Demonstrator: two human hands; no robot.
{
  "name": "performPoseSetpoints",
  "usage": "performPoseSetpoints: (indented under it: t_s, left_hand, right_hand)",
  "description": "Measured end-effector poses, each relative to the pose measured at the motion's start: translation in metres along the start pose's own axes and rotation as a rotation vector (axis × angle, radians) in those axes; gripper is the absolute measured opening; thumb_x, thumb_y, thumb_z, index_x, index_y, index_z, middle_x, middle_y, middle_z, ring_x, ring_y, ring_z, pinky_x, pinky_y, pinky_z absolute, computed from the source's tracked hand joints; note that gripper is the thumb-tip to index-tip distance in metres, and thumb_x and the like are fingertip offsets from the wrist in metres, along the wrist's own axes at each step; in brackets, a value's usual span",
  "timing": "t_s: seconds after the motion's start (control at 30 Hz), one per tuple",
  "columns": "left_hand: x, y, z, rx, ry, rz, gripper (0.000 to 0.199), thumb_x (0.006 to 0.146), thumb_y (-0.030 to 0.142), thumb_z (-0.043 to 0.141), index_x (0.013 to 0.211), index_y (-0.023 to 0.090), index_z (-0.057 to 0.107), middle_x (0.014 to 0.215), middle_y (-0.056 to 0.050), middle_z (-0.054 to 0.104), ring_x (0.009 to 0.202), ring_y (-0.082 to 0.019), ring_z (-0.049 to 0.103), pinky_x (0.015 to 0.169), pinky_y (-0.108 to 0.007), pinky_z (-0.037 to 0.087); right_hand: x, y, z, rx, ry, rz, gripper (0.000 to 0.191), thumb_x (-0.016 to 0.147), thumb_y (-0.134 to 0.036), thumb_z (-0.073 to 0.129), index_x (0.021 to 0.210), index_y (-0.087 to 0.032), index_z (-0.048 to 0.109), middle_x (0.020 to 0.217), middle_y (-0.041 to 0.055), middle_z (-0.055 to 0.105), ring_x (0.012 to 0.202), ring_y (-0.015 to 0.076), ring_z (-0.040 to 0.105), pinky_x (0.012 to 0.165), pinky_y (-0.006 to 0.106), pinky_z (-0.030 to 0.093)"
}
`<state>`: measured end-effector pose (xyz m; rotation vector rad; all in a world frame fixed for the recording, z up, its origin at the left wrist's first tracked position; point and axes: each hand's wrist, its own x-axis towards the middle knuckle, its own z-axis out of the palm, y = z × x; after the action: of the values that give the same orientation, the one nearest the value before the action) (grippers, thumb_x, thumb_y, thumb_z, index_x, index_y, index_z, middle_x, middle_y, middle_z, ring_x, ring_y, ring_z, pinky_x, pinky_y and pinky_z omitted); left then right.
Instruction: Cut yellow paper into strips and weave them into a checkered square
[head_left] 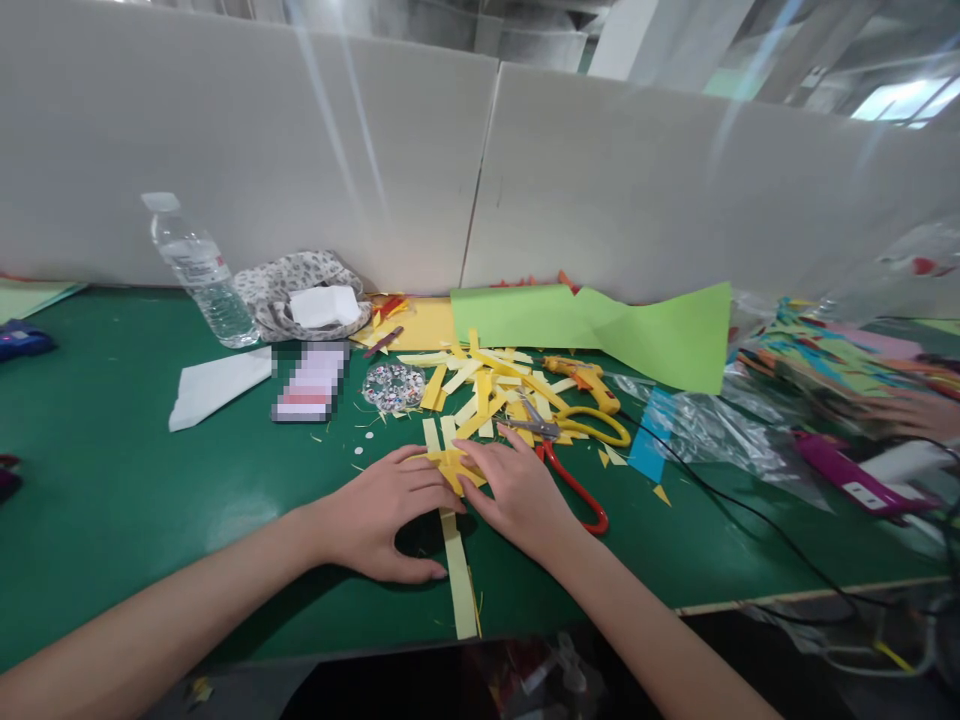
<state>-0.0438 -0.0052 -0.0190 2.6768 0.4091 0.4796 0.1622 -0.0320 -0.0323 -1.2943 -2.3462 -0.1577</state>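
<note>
Left hand: loosely arched (386, 505), not closed; its fingers lie over the left part of the yellow paper piece (451, 468), and its thumb stands off, low, near the pale strip.
Right hand: thumb and forefinger tips touch the right part of the same piece (517, 490); I cannot tell whether they pinch it or only press it.
Yellow paper piece: on the table between the two hands, directly at the fingertips, so neither is clearly nearer.
Pale strip: long axis runs from the near table edge away from the person, leaning slightly left at the far end (460, 585); it crosses the line between the hands rather than following it. Its lower length lies uncovered, nearer the left thumb than any right finger.
Strip ends: two pale ends show just beyond the fingers (430, 434); the hands hide how they join the strip below.
Red-handled scissors: just right of the right hand (576, 490), handle toward the person.
Yellow scraps: heaped beyond both hands (480, 380).
Glue gun: yellow, at the heap's right side (589, 378), farther from the left hand than the right.
Green sheet: standing behind the heap, along the partition (660, 345).
</note>
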Motion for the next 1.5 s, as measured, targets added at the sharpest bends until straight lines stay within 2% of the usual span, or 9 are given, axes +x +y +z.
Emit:
performPoseSetpoints:
  t_s: [0.1, 0.23, 0.53, 0.67, 0.77, 0.9, 1.07, 1.4, 1.5]
  left_hand:
    - [0.002, 0.001, 0.004, 0.021, 0.033, -0.003, 0.052, 0.069, 0.056, 0.062, 0.108, 0.021, 0.054, 0.106, -0.006, 0.062, 0.103, -0.023, 0.055, 0.103, -0.041, 0.025]
    - [0.004, 0.001, 0.01, 0.045, 0.068, -0.02, 0.053, 0.072, 0.057, 0.06, 0.111, 0.021, 0.053, 0.11, -0.007, 0.062, 0.105, -0.022, 0.054, 0.101, -0.039, 0.029]
    - [0.002, -0.007, 0.015, 0.171, 0.152, -0.078, 0.019, 0.084, 0.017, 0.049, 0.102, 0.023, 0.055, 0.097, -0.002, 0.066, 0.092, -0.016, 0.058, 0.089, -0.034, 0.037]
    - [0.003, -0.009, 0.015, 0.2, 0.227, -0.187, 0.011, 0.088, 0.026, 0.046, 0.09, 0.02, 0.055, 0.083, -0.003, 0.066, 0.078, -0.017, 0.059, 0.074, -0.032, 0.041]
    - [0.004, -0.009, 0.015, 0.235, 0.224, -0.311, 0.02, 0.087, 0.036, 0.049, 0.078, 0.019, 0.053, 0.071, -0.001, 0.061, 0.068, -0.017, 0.056, 0.065, -0.031, 0.041]
    - [0.004, -0.007, 0.013, 0.18, 0.2, -0.353, 0.029, 0.078, 0.046, 0.058, 0.087, 0.02, 0.054, 0.076, -0.001, 0.062, 0.072, -0.019, 0.056, 0.067, -0.032, 0.041]
    - [0.004, -0.008, 0.012, 0.147, 0.205, -0.389, 0.021, 0.079, 0.04, 0.057, 0.09, 0.021, 0.056, 0.078, -0.001, 0.063, 0.073, -0.018, 0.056, 0.068, -0.033, 0.04]
    - [0.005, -0.008, 0.011, 0.204, 0.23, -0.468, 0.025, 0.077, 0.04, 0.058, 0.072, 0.02, 0.046, 0.066, 0.001, 0.054, 0.064, -0.017, 0.051, 0.062, -0.03, 0.038]
    - [0.003, -0.009, 0.011, 0.243, 0.258, -0.472, 0.029, 0.075, 0.04, 0.061, 0.068, 0.02, 0.041, 0.062, 0.003, 0.049, 0.058, -0.015, 0.047, 0.06, -0.029, 0.037]
  right_hand:
    - [0.0, 0.0, 0.0, 0.0, -0.001, 0.004, 0.03, 0.086, -0.021, 0.046, 0.114, -0.013, 0.052, 0.085, 0.0064, 0.07, 0.082, 0.0194, 0.064, 0.099, 0.047, 0.035]
    - [0.0, -0.001, 0.0, -0.005, 0.001, 0.005, 0.029, 0.087, -0.021, 0.045, 0.114, -0.013, 0.053, 0.086, 0.0071, 0.07, 0.083, 0.0198, 0.064, 0.098, 0.046, 0.036]
    - [0.001, -0.001, 0.002, -0.011, 0.02, 0.004, 0.027, 0.086, -0.021, 0.047, 0.111, -0.013, 0.053, 0.088, 0.008, 0.07, 0.083, 0.0201, 0.065, 0.096, 0.045, 0.038]
    - [0.0, 0.0, 0.003, 0.003, 0.024, -0.007, 0.027, 0.085, -0.02, 0.048, 0.111, -0.013, 0.053, 0.086, 0.0075, 0.07, 0.082, 0.0198, 0.064, 0.096, 0.044, 0.038]
    - [-0.001, 0.001, 0.003, 0.008, 0.013, -0.009, 0.026, 0.085, -0.019, 0.047, 0.109, -0.014, 0.053, 0.084, 0.0068, 0.07, 0.081, 0.0196, 0.064, 0.096, 0.045, 0.038]
    - [-0.001, 0.0, 0.004, 0.005, 0.007, 0.003, 0.025, 0.083, -0.018, 0.047, 0.107, -0.014, 0.054, 0.084, 0.0069, 0.069, 0.079, 0.02, 0.063, 0.096, 0.046, 0.038]
    - [-0.003, -0.001, 0.004, 0.012, 0.019, -0.001, 0.024, 0.086, -0.018, 0.045, 0.108, -0.013, 0.054, 0.087, 0.0075, 0.069, 0.082, 0.0196, 0.063, 0.095, 0.044, 0.039]
    - [-0.004, -0.003, 0.004, -0.02, 0.051, -0.032, 0.023, 0.086, -0.015, 0.043, 0.107, -0.013, 0.054, 0.085, 0.0064, 0.069, 0.08, 0.0179, 0.063, 0.095, 0.043, 0.039]
    - [-0.004, -0.002, -0.001, -0.021, 0.129, -0.032, 0.024, 0.086, -0.017, 0.046, 0.108, -0.013, 0.053, 0.092, 0.0069, 0.068, 0.086, 0.0185, 0.062, 0.096, 0.042, 0.039]
